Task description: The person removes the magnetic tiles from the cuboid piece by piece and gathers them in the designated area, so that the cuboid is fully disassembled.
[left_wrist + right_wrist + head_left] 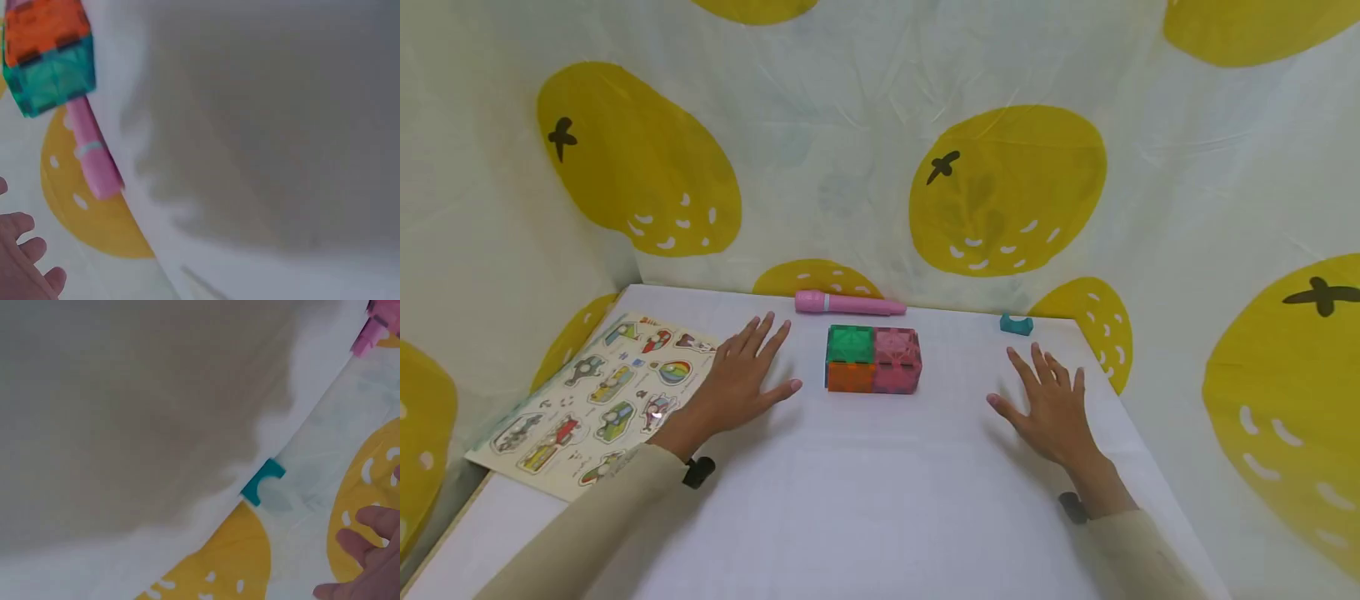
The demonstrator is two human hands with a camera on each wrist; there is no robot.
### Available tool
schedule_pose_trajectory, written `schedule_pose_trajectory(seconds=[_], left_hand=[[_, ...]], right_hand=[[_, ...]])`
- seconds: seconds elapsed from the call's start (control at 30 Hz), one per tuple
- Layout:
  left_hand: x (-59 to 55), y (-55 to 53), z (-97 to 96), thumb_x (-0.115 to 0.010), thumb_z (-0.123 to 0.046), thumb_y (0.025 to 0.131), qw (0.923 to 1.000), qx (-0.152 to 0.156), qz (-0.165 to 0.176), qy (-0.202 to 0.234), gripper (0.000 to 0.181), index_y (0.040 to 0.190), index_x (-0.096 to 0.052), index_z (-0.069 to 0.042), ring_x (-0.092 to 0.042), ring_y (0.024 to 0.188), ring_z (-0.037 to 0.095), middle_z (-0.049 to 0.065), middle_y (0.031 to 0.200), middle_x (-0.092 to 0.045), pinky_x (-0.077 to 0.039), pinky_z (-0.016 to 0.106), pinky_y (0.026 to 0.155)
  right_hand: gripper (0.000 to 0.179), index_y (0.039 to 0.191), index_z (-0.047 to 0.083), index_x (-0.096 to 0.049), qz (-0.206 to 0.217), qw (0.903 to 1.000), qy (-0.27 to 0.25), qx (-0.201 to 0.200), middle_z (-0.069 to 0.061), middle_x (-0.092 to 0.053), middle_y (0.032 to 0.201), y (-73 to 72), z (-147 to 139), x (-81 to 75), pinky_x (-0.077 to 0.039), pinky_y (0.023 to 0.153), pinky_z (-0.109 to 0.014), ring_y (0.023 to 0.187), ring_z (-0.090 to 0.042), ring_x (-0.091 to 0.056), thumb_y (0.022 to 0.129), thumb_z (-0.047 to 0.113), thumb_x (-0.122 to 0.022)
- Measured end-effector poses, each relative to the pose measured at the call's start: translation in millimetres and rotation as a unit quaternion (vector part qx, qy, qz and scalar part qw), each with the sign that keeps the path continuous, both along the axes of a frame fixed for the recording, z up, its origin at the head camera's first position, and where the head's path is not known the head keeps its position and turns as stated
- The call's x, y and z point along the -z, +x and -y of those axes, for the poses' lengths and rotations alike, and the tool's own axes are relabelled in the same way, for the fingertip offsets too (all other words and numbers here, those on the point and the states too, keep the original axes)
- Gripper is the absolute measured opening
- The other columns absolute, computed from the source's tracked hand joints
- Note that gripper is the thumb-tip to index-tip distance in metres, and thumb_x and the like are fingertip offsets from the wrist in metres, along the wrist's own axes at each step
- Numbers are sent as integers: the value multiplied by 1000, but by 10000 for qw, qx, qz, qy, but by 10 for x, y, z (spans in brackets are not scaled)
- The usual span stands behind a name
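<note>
My left hand (737, 387) is held with fingers spread, overlapping the right edge of the sticker sheet (613, 400) in the head view. My right hand (1051, 408) also has its fingers spread, in front of a small teal arch-shaped piece (1017, 324). Neither hand holds anything. Between them sits a box of translucent magnetic tiles (873, 360), with green, pink and orange faces. Behind that box a pink microphone-shaped pen (850, 303) lies along the back edge. The left wrist view shows the pen (94, 150) beyond the tile box (50, 62); the right wrist view has the teal piece (262, 481).
A white table (880, 500) carries everything. Around its back and sides hangs a pale curtain (835, 167) printed with big yellow fruits. The sticker sheet, covered with vehicle and balloon pictures, reaches the table's left edge. Dark wrist cameras (698, 472) are strapped at both cuffs.
</note>
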State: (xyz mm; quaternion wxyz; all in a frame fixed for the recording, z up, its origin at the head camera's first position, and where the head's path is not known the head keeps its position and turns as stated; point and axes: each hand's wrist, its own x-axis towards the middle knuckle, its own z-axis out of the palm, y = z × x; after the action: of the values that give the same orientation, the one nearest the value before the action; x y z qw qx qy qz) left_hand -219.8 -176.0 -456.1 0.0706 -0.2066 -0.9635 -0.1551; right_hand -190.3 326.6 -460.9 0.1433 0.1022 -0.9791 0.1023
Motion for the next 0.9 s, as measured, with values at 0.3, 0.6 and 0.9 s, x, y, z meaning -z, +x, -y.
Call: schedule_pose_trajectory(seconds=[0.3, 0.6, 0.9], left_hand=[[-62, -198, -435, -75, -40, 99, 9803, 556, 901, 1669, 91, 171, -23, -21, -26, 163, 36, 8, 177, -25, -23, 65, 130], [42, -474, -657, -72, -37, 103, 9588, 786, 1659, 2170, 85, 171, -22, -28, -24, 164, 32, 1, 177, -25, -24, 63, 130], [102, -561, -684, -72, -31, 103, 9426, 834, 1812, 2677, 75, 167, -32, -23, -39, 155, 36, 8, 171, -35, -42, 61, 121]], right_hand=[[87, 166, 26, -37, 327, 9928, -1025, -526, -15, -43, 168, -198, 417, 61, -27, 121, -73, 151, -41, -40, 94, 57, -74], [83, 165, 34, -37, 1001, 9699, -2061, -819, -5, -48, 166, -369, 748, 56, -32, 123, -69, 151, -33, -45, 95, 56, -75], [76, 161, 26, -44, 1494, 9409, -2751, -1293, -3, -52, 163, -609, 918, 57, -42, 120, -65, 144, -34, -56, 96, 40, -80]])
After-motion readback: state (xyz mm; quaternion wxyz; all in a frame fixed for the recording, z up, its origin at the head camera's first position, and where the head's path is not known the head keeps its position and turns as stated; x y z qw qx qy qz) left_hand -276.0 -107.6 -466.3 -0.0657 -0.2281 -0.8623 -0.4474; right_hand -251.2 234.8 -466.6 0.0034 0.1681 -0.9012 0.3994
